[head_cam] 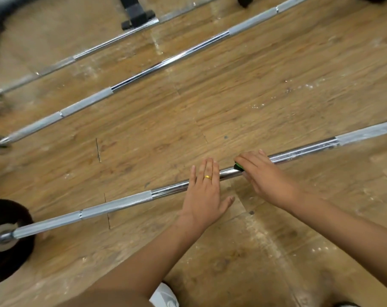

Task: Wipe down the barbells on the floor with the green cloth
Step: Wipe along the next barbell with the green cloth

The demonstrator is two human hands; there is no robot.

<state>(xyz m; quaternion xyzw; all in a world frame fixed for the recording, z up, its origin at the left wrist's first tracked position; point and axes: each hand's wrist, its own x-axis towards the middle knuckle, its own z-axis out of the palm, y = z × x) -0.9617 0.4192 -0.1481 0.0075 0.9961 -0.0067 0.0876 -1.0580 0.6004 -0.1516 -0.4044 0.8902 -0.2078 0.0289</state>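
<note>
Three chrome barbells lie slantwise on the wooden floor. The nearest barbell [126,203] runs from lower left to the right edge. My left hand [204,193] rests flat on its smooth middle part, fingers straight, a gold ring on one finger. Just to the right, my right hand [263,173] lies over the bar and presses the green cloth [238,166] against it; only a small green corner shows under the fingers. The middle barbell [143,73] and the far barbell [77,56] lie untouched beyond.
A black weight plate [8,258] sits on the near bar's left end. A black metal stand foot [137,15] stands at the top by the far bar. A white shoe [165,295] shows at the bottom. Bare wooden floor lies between the bars.
</note>
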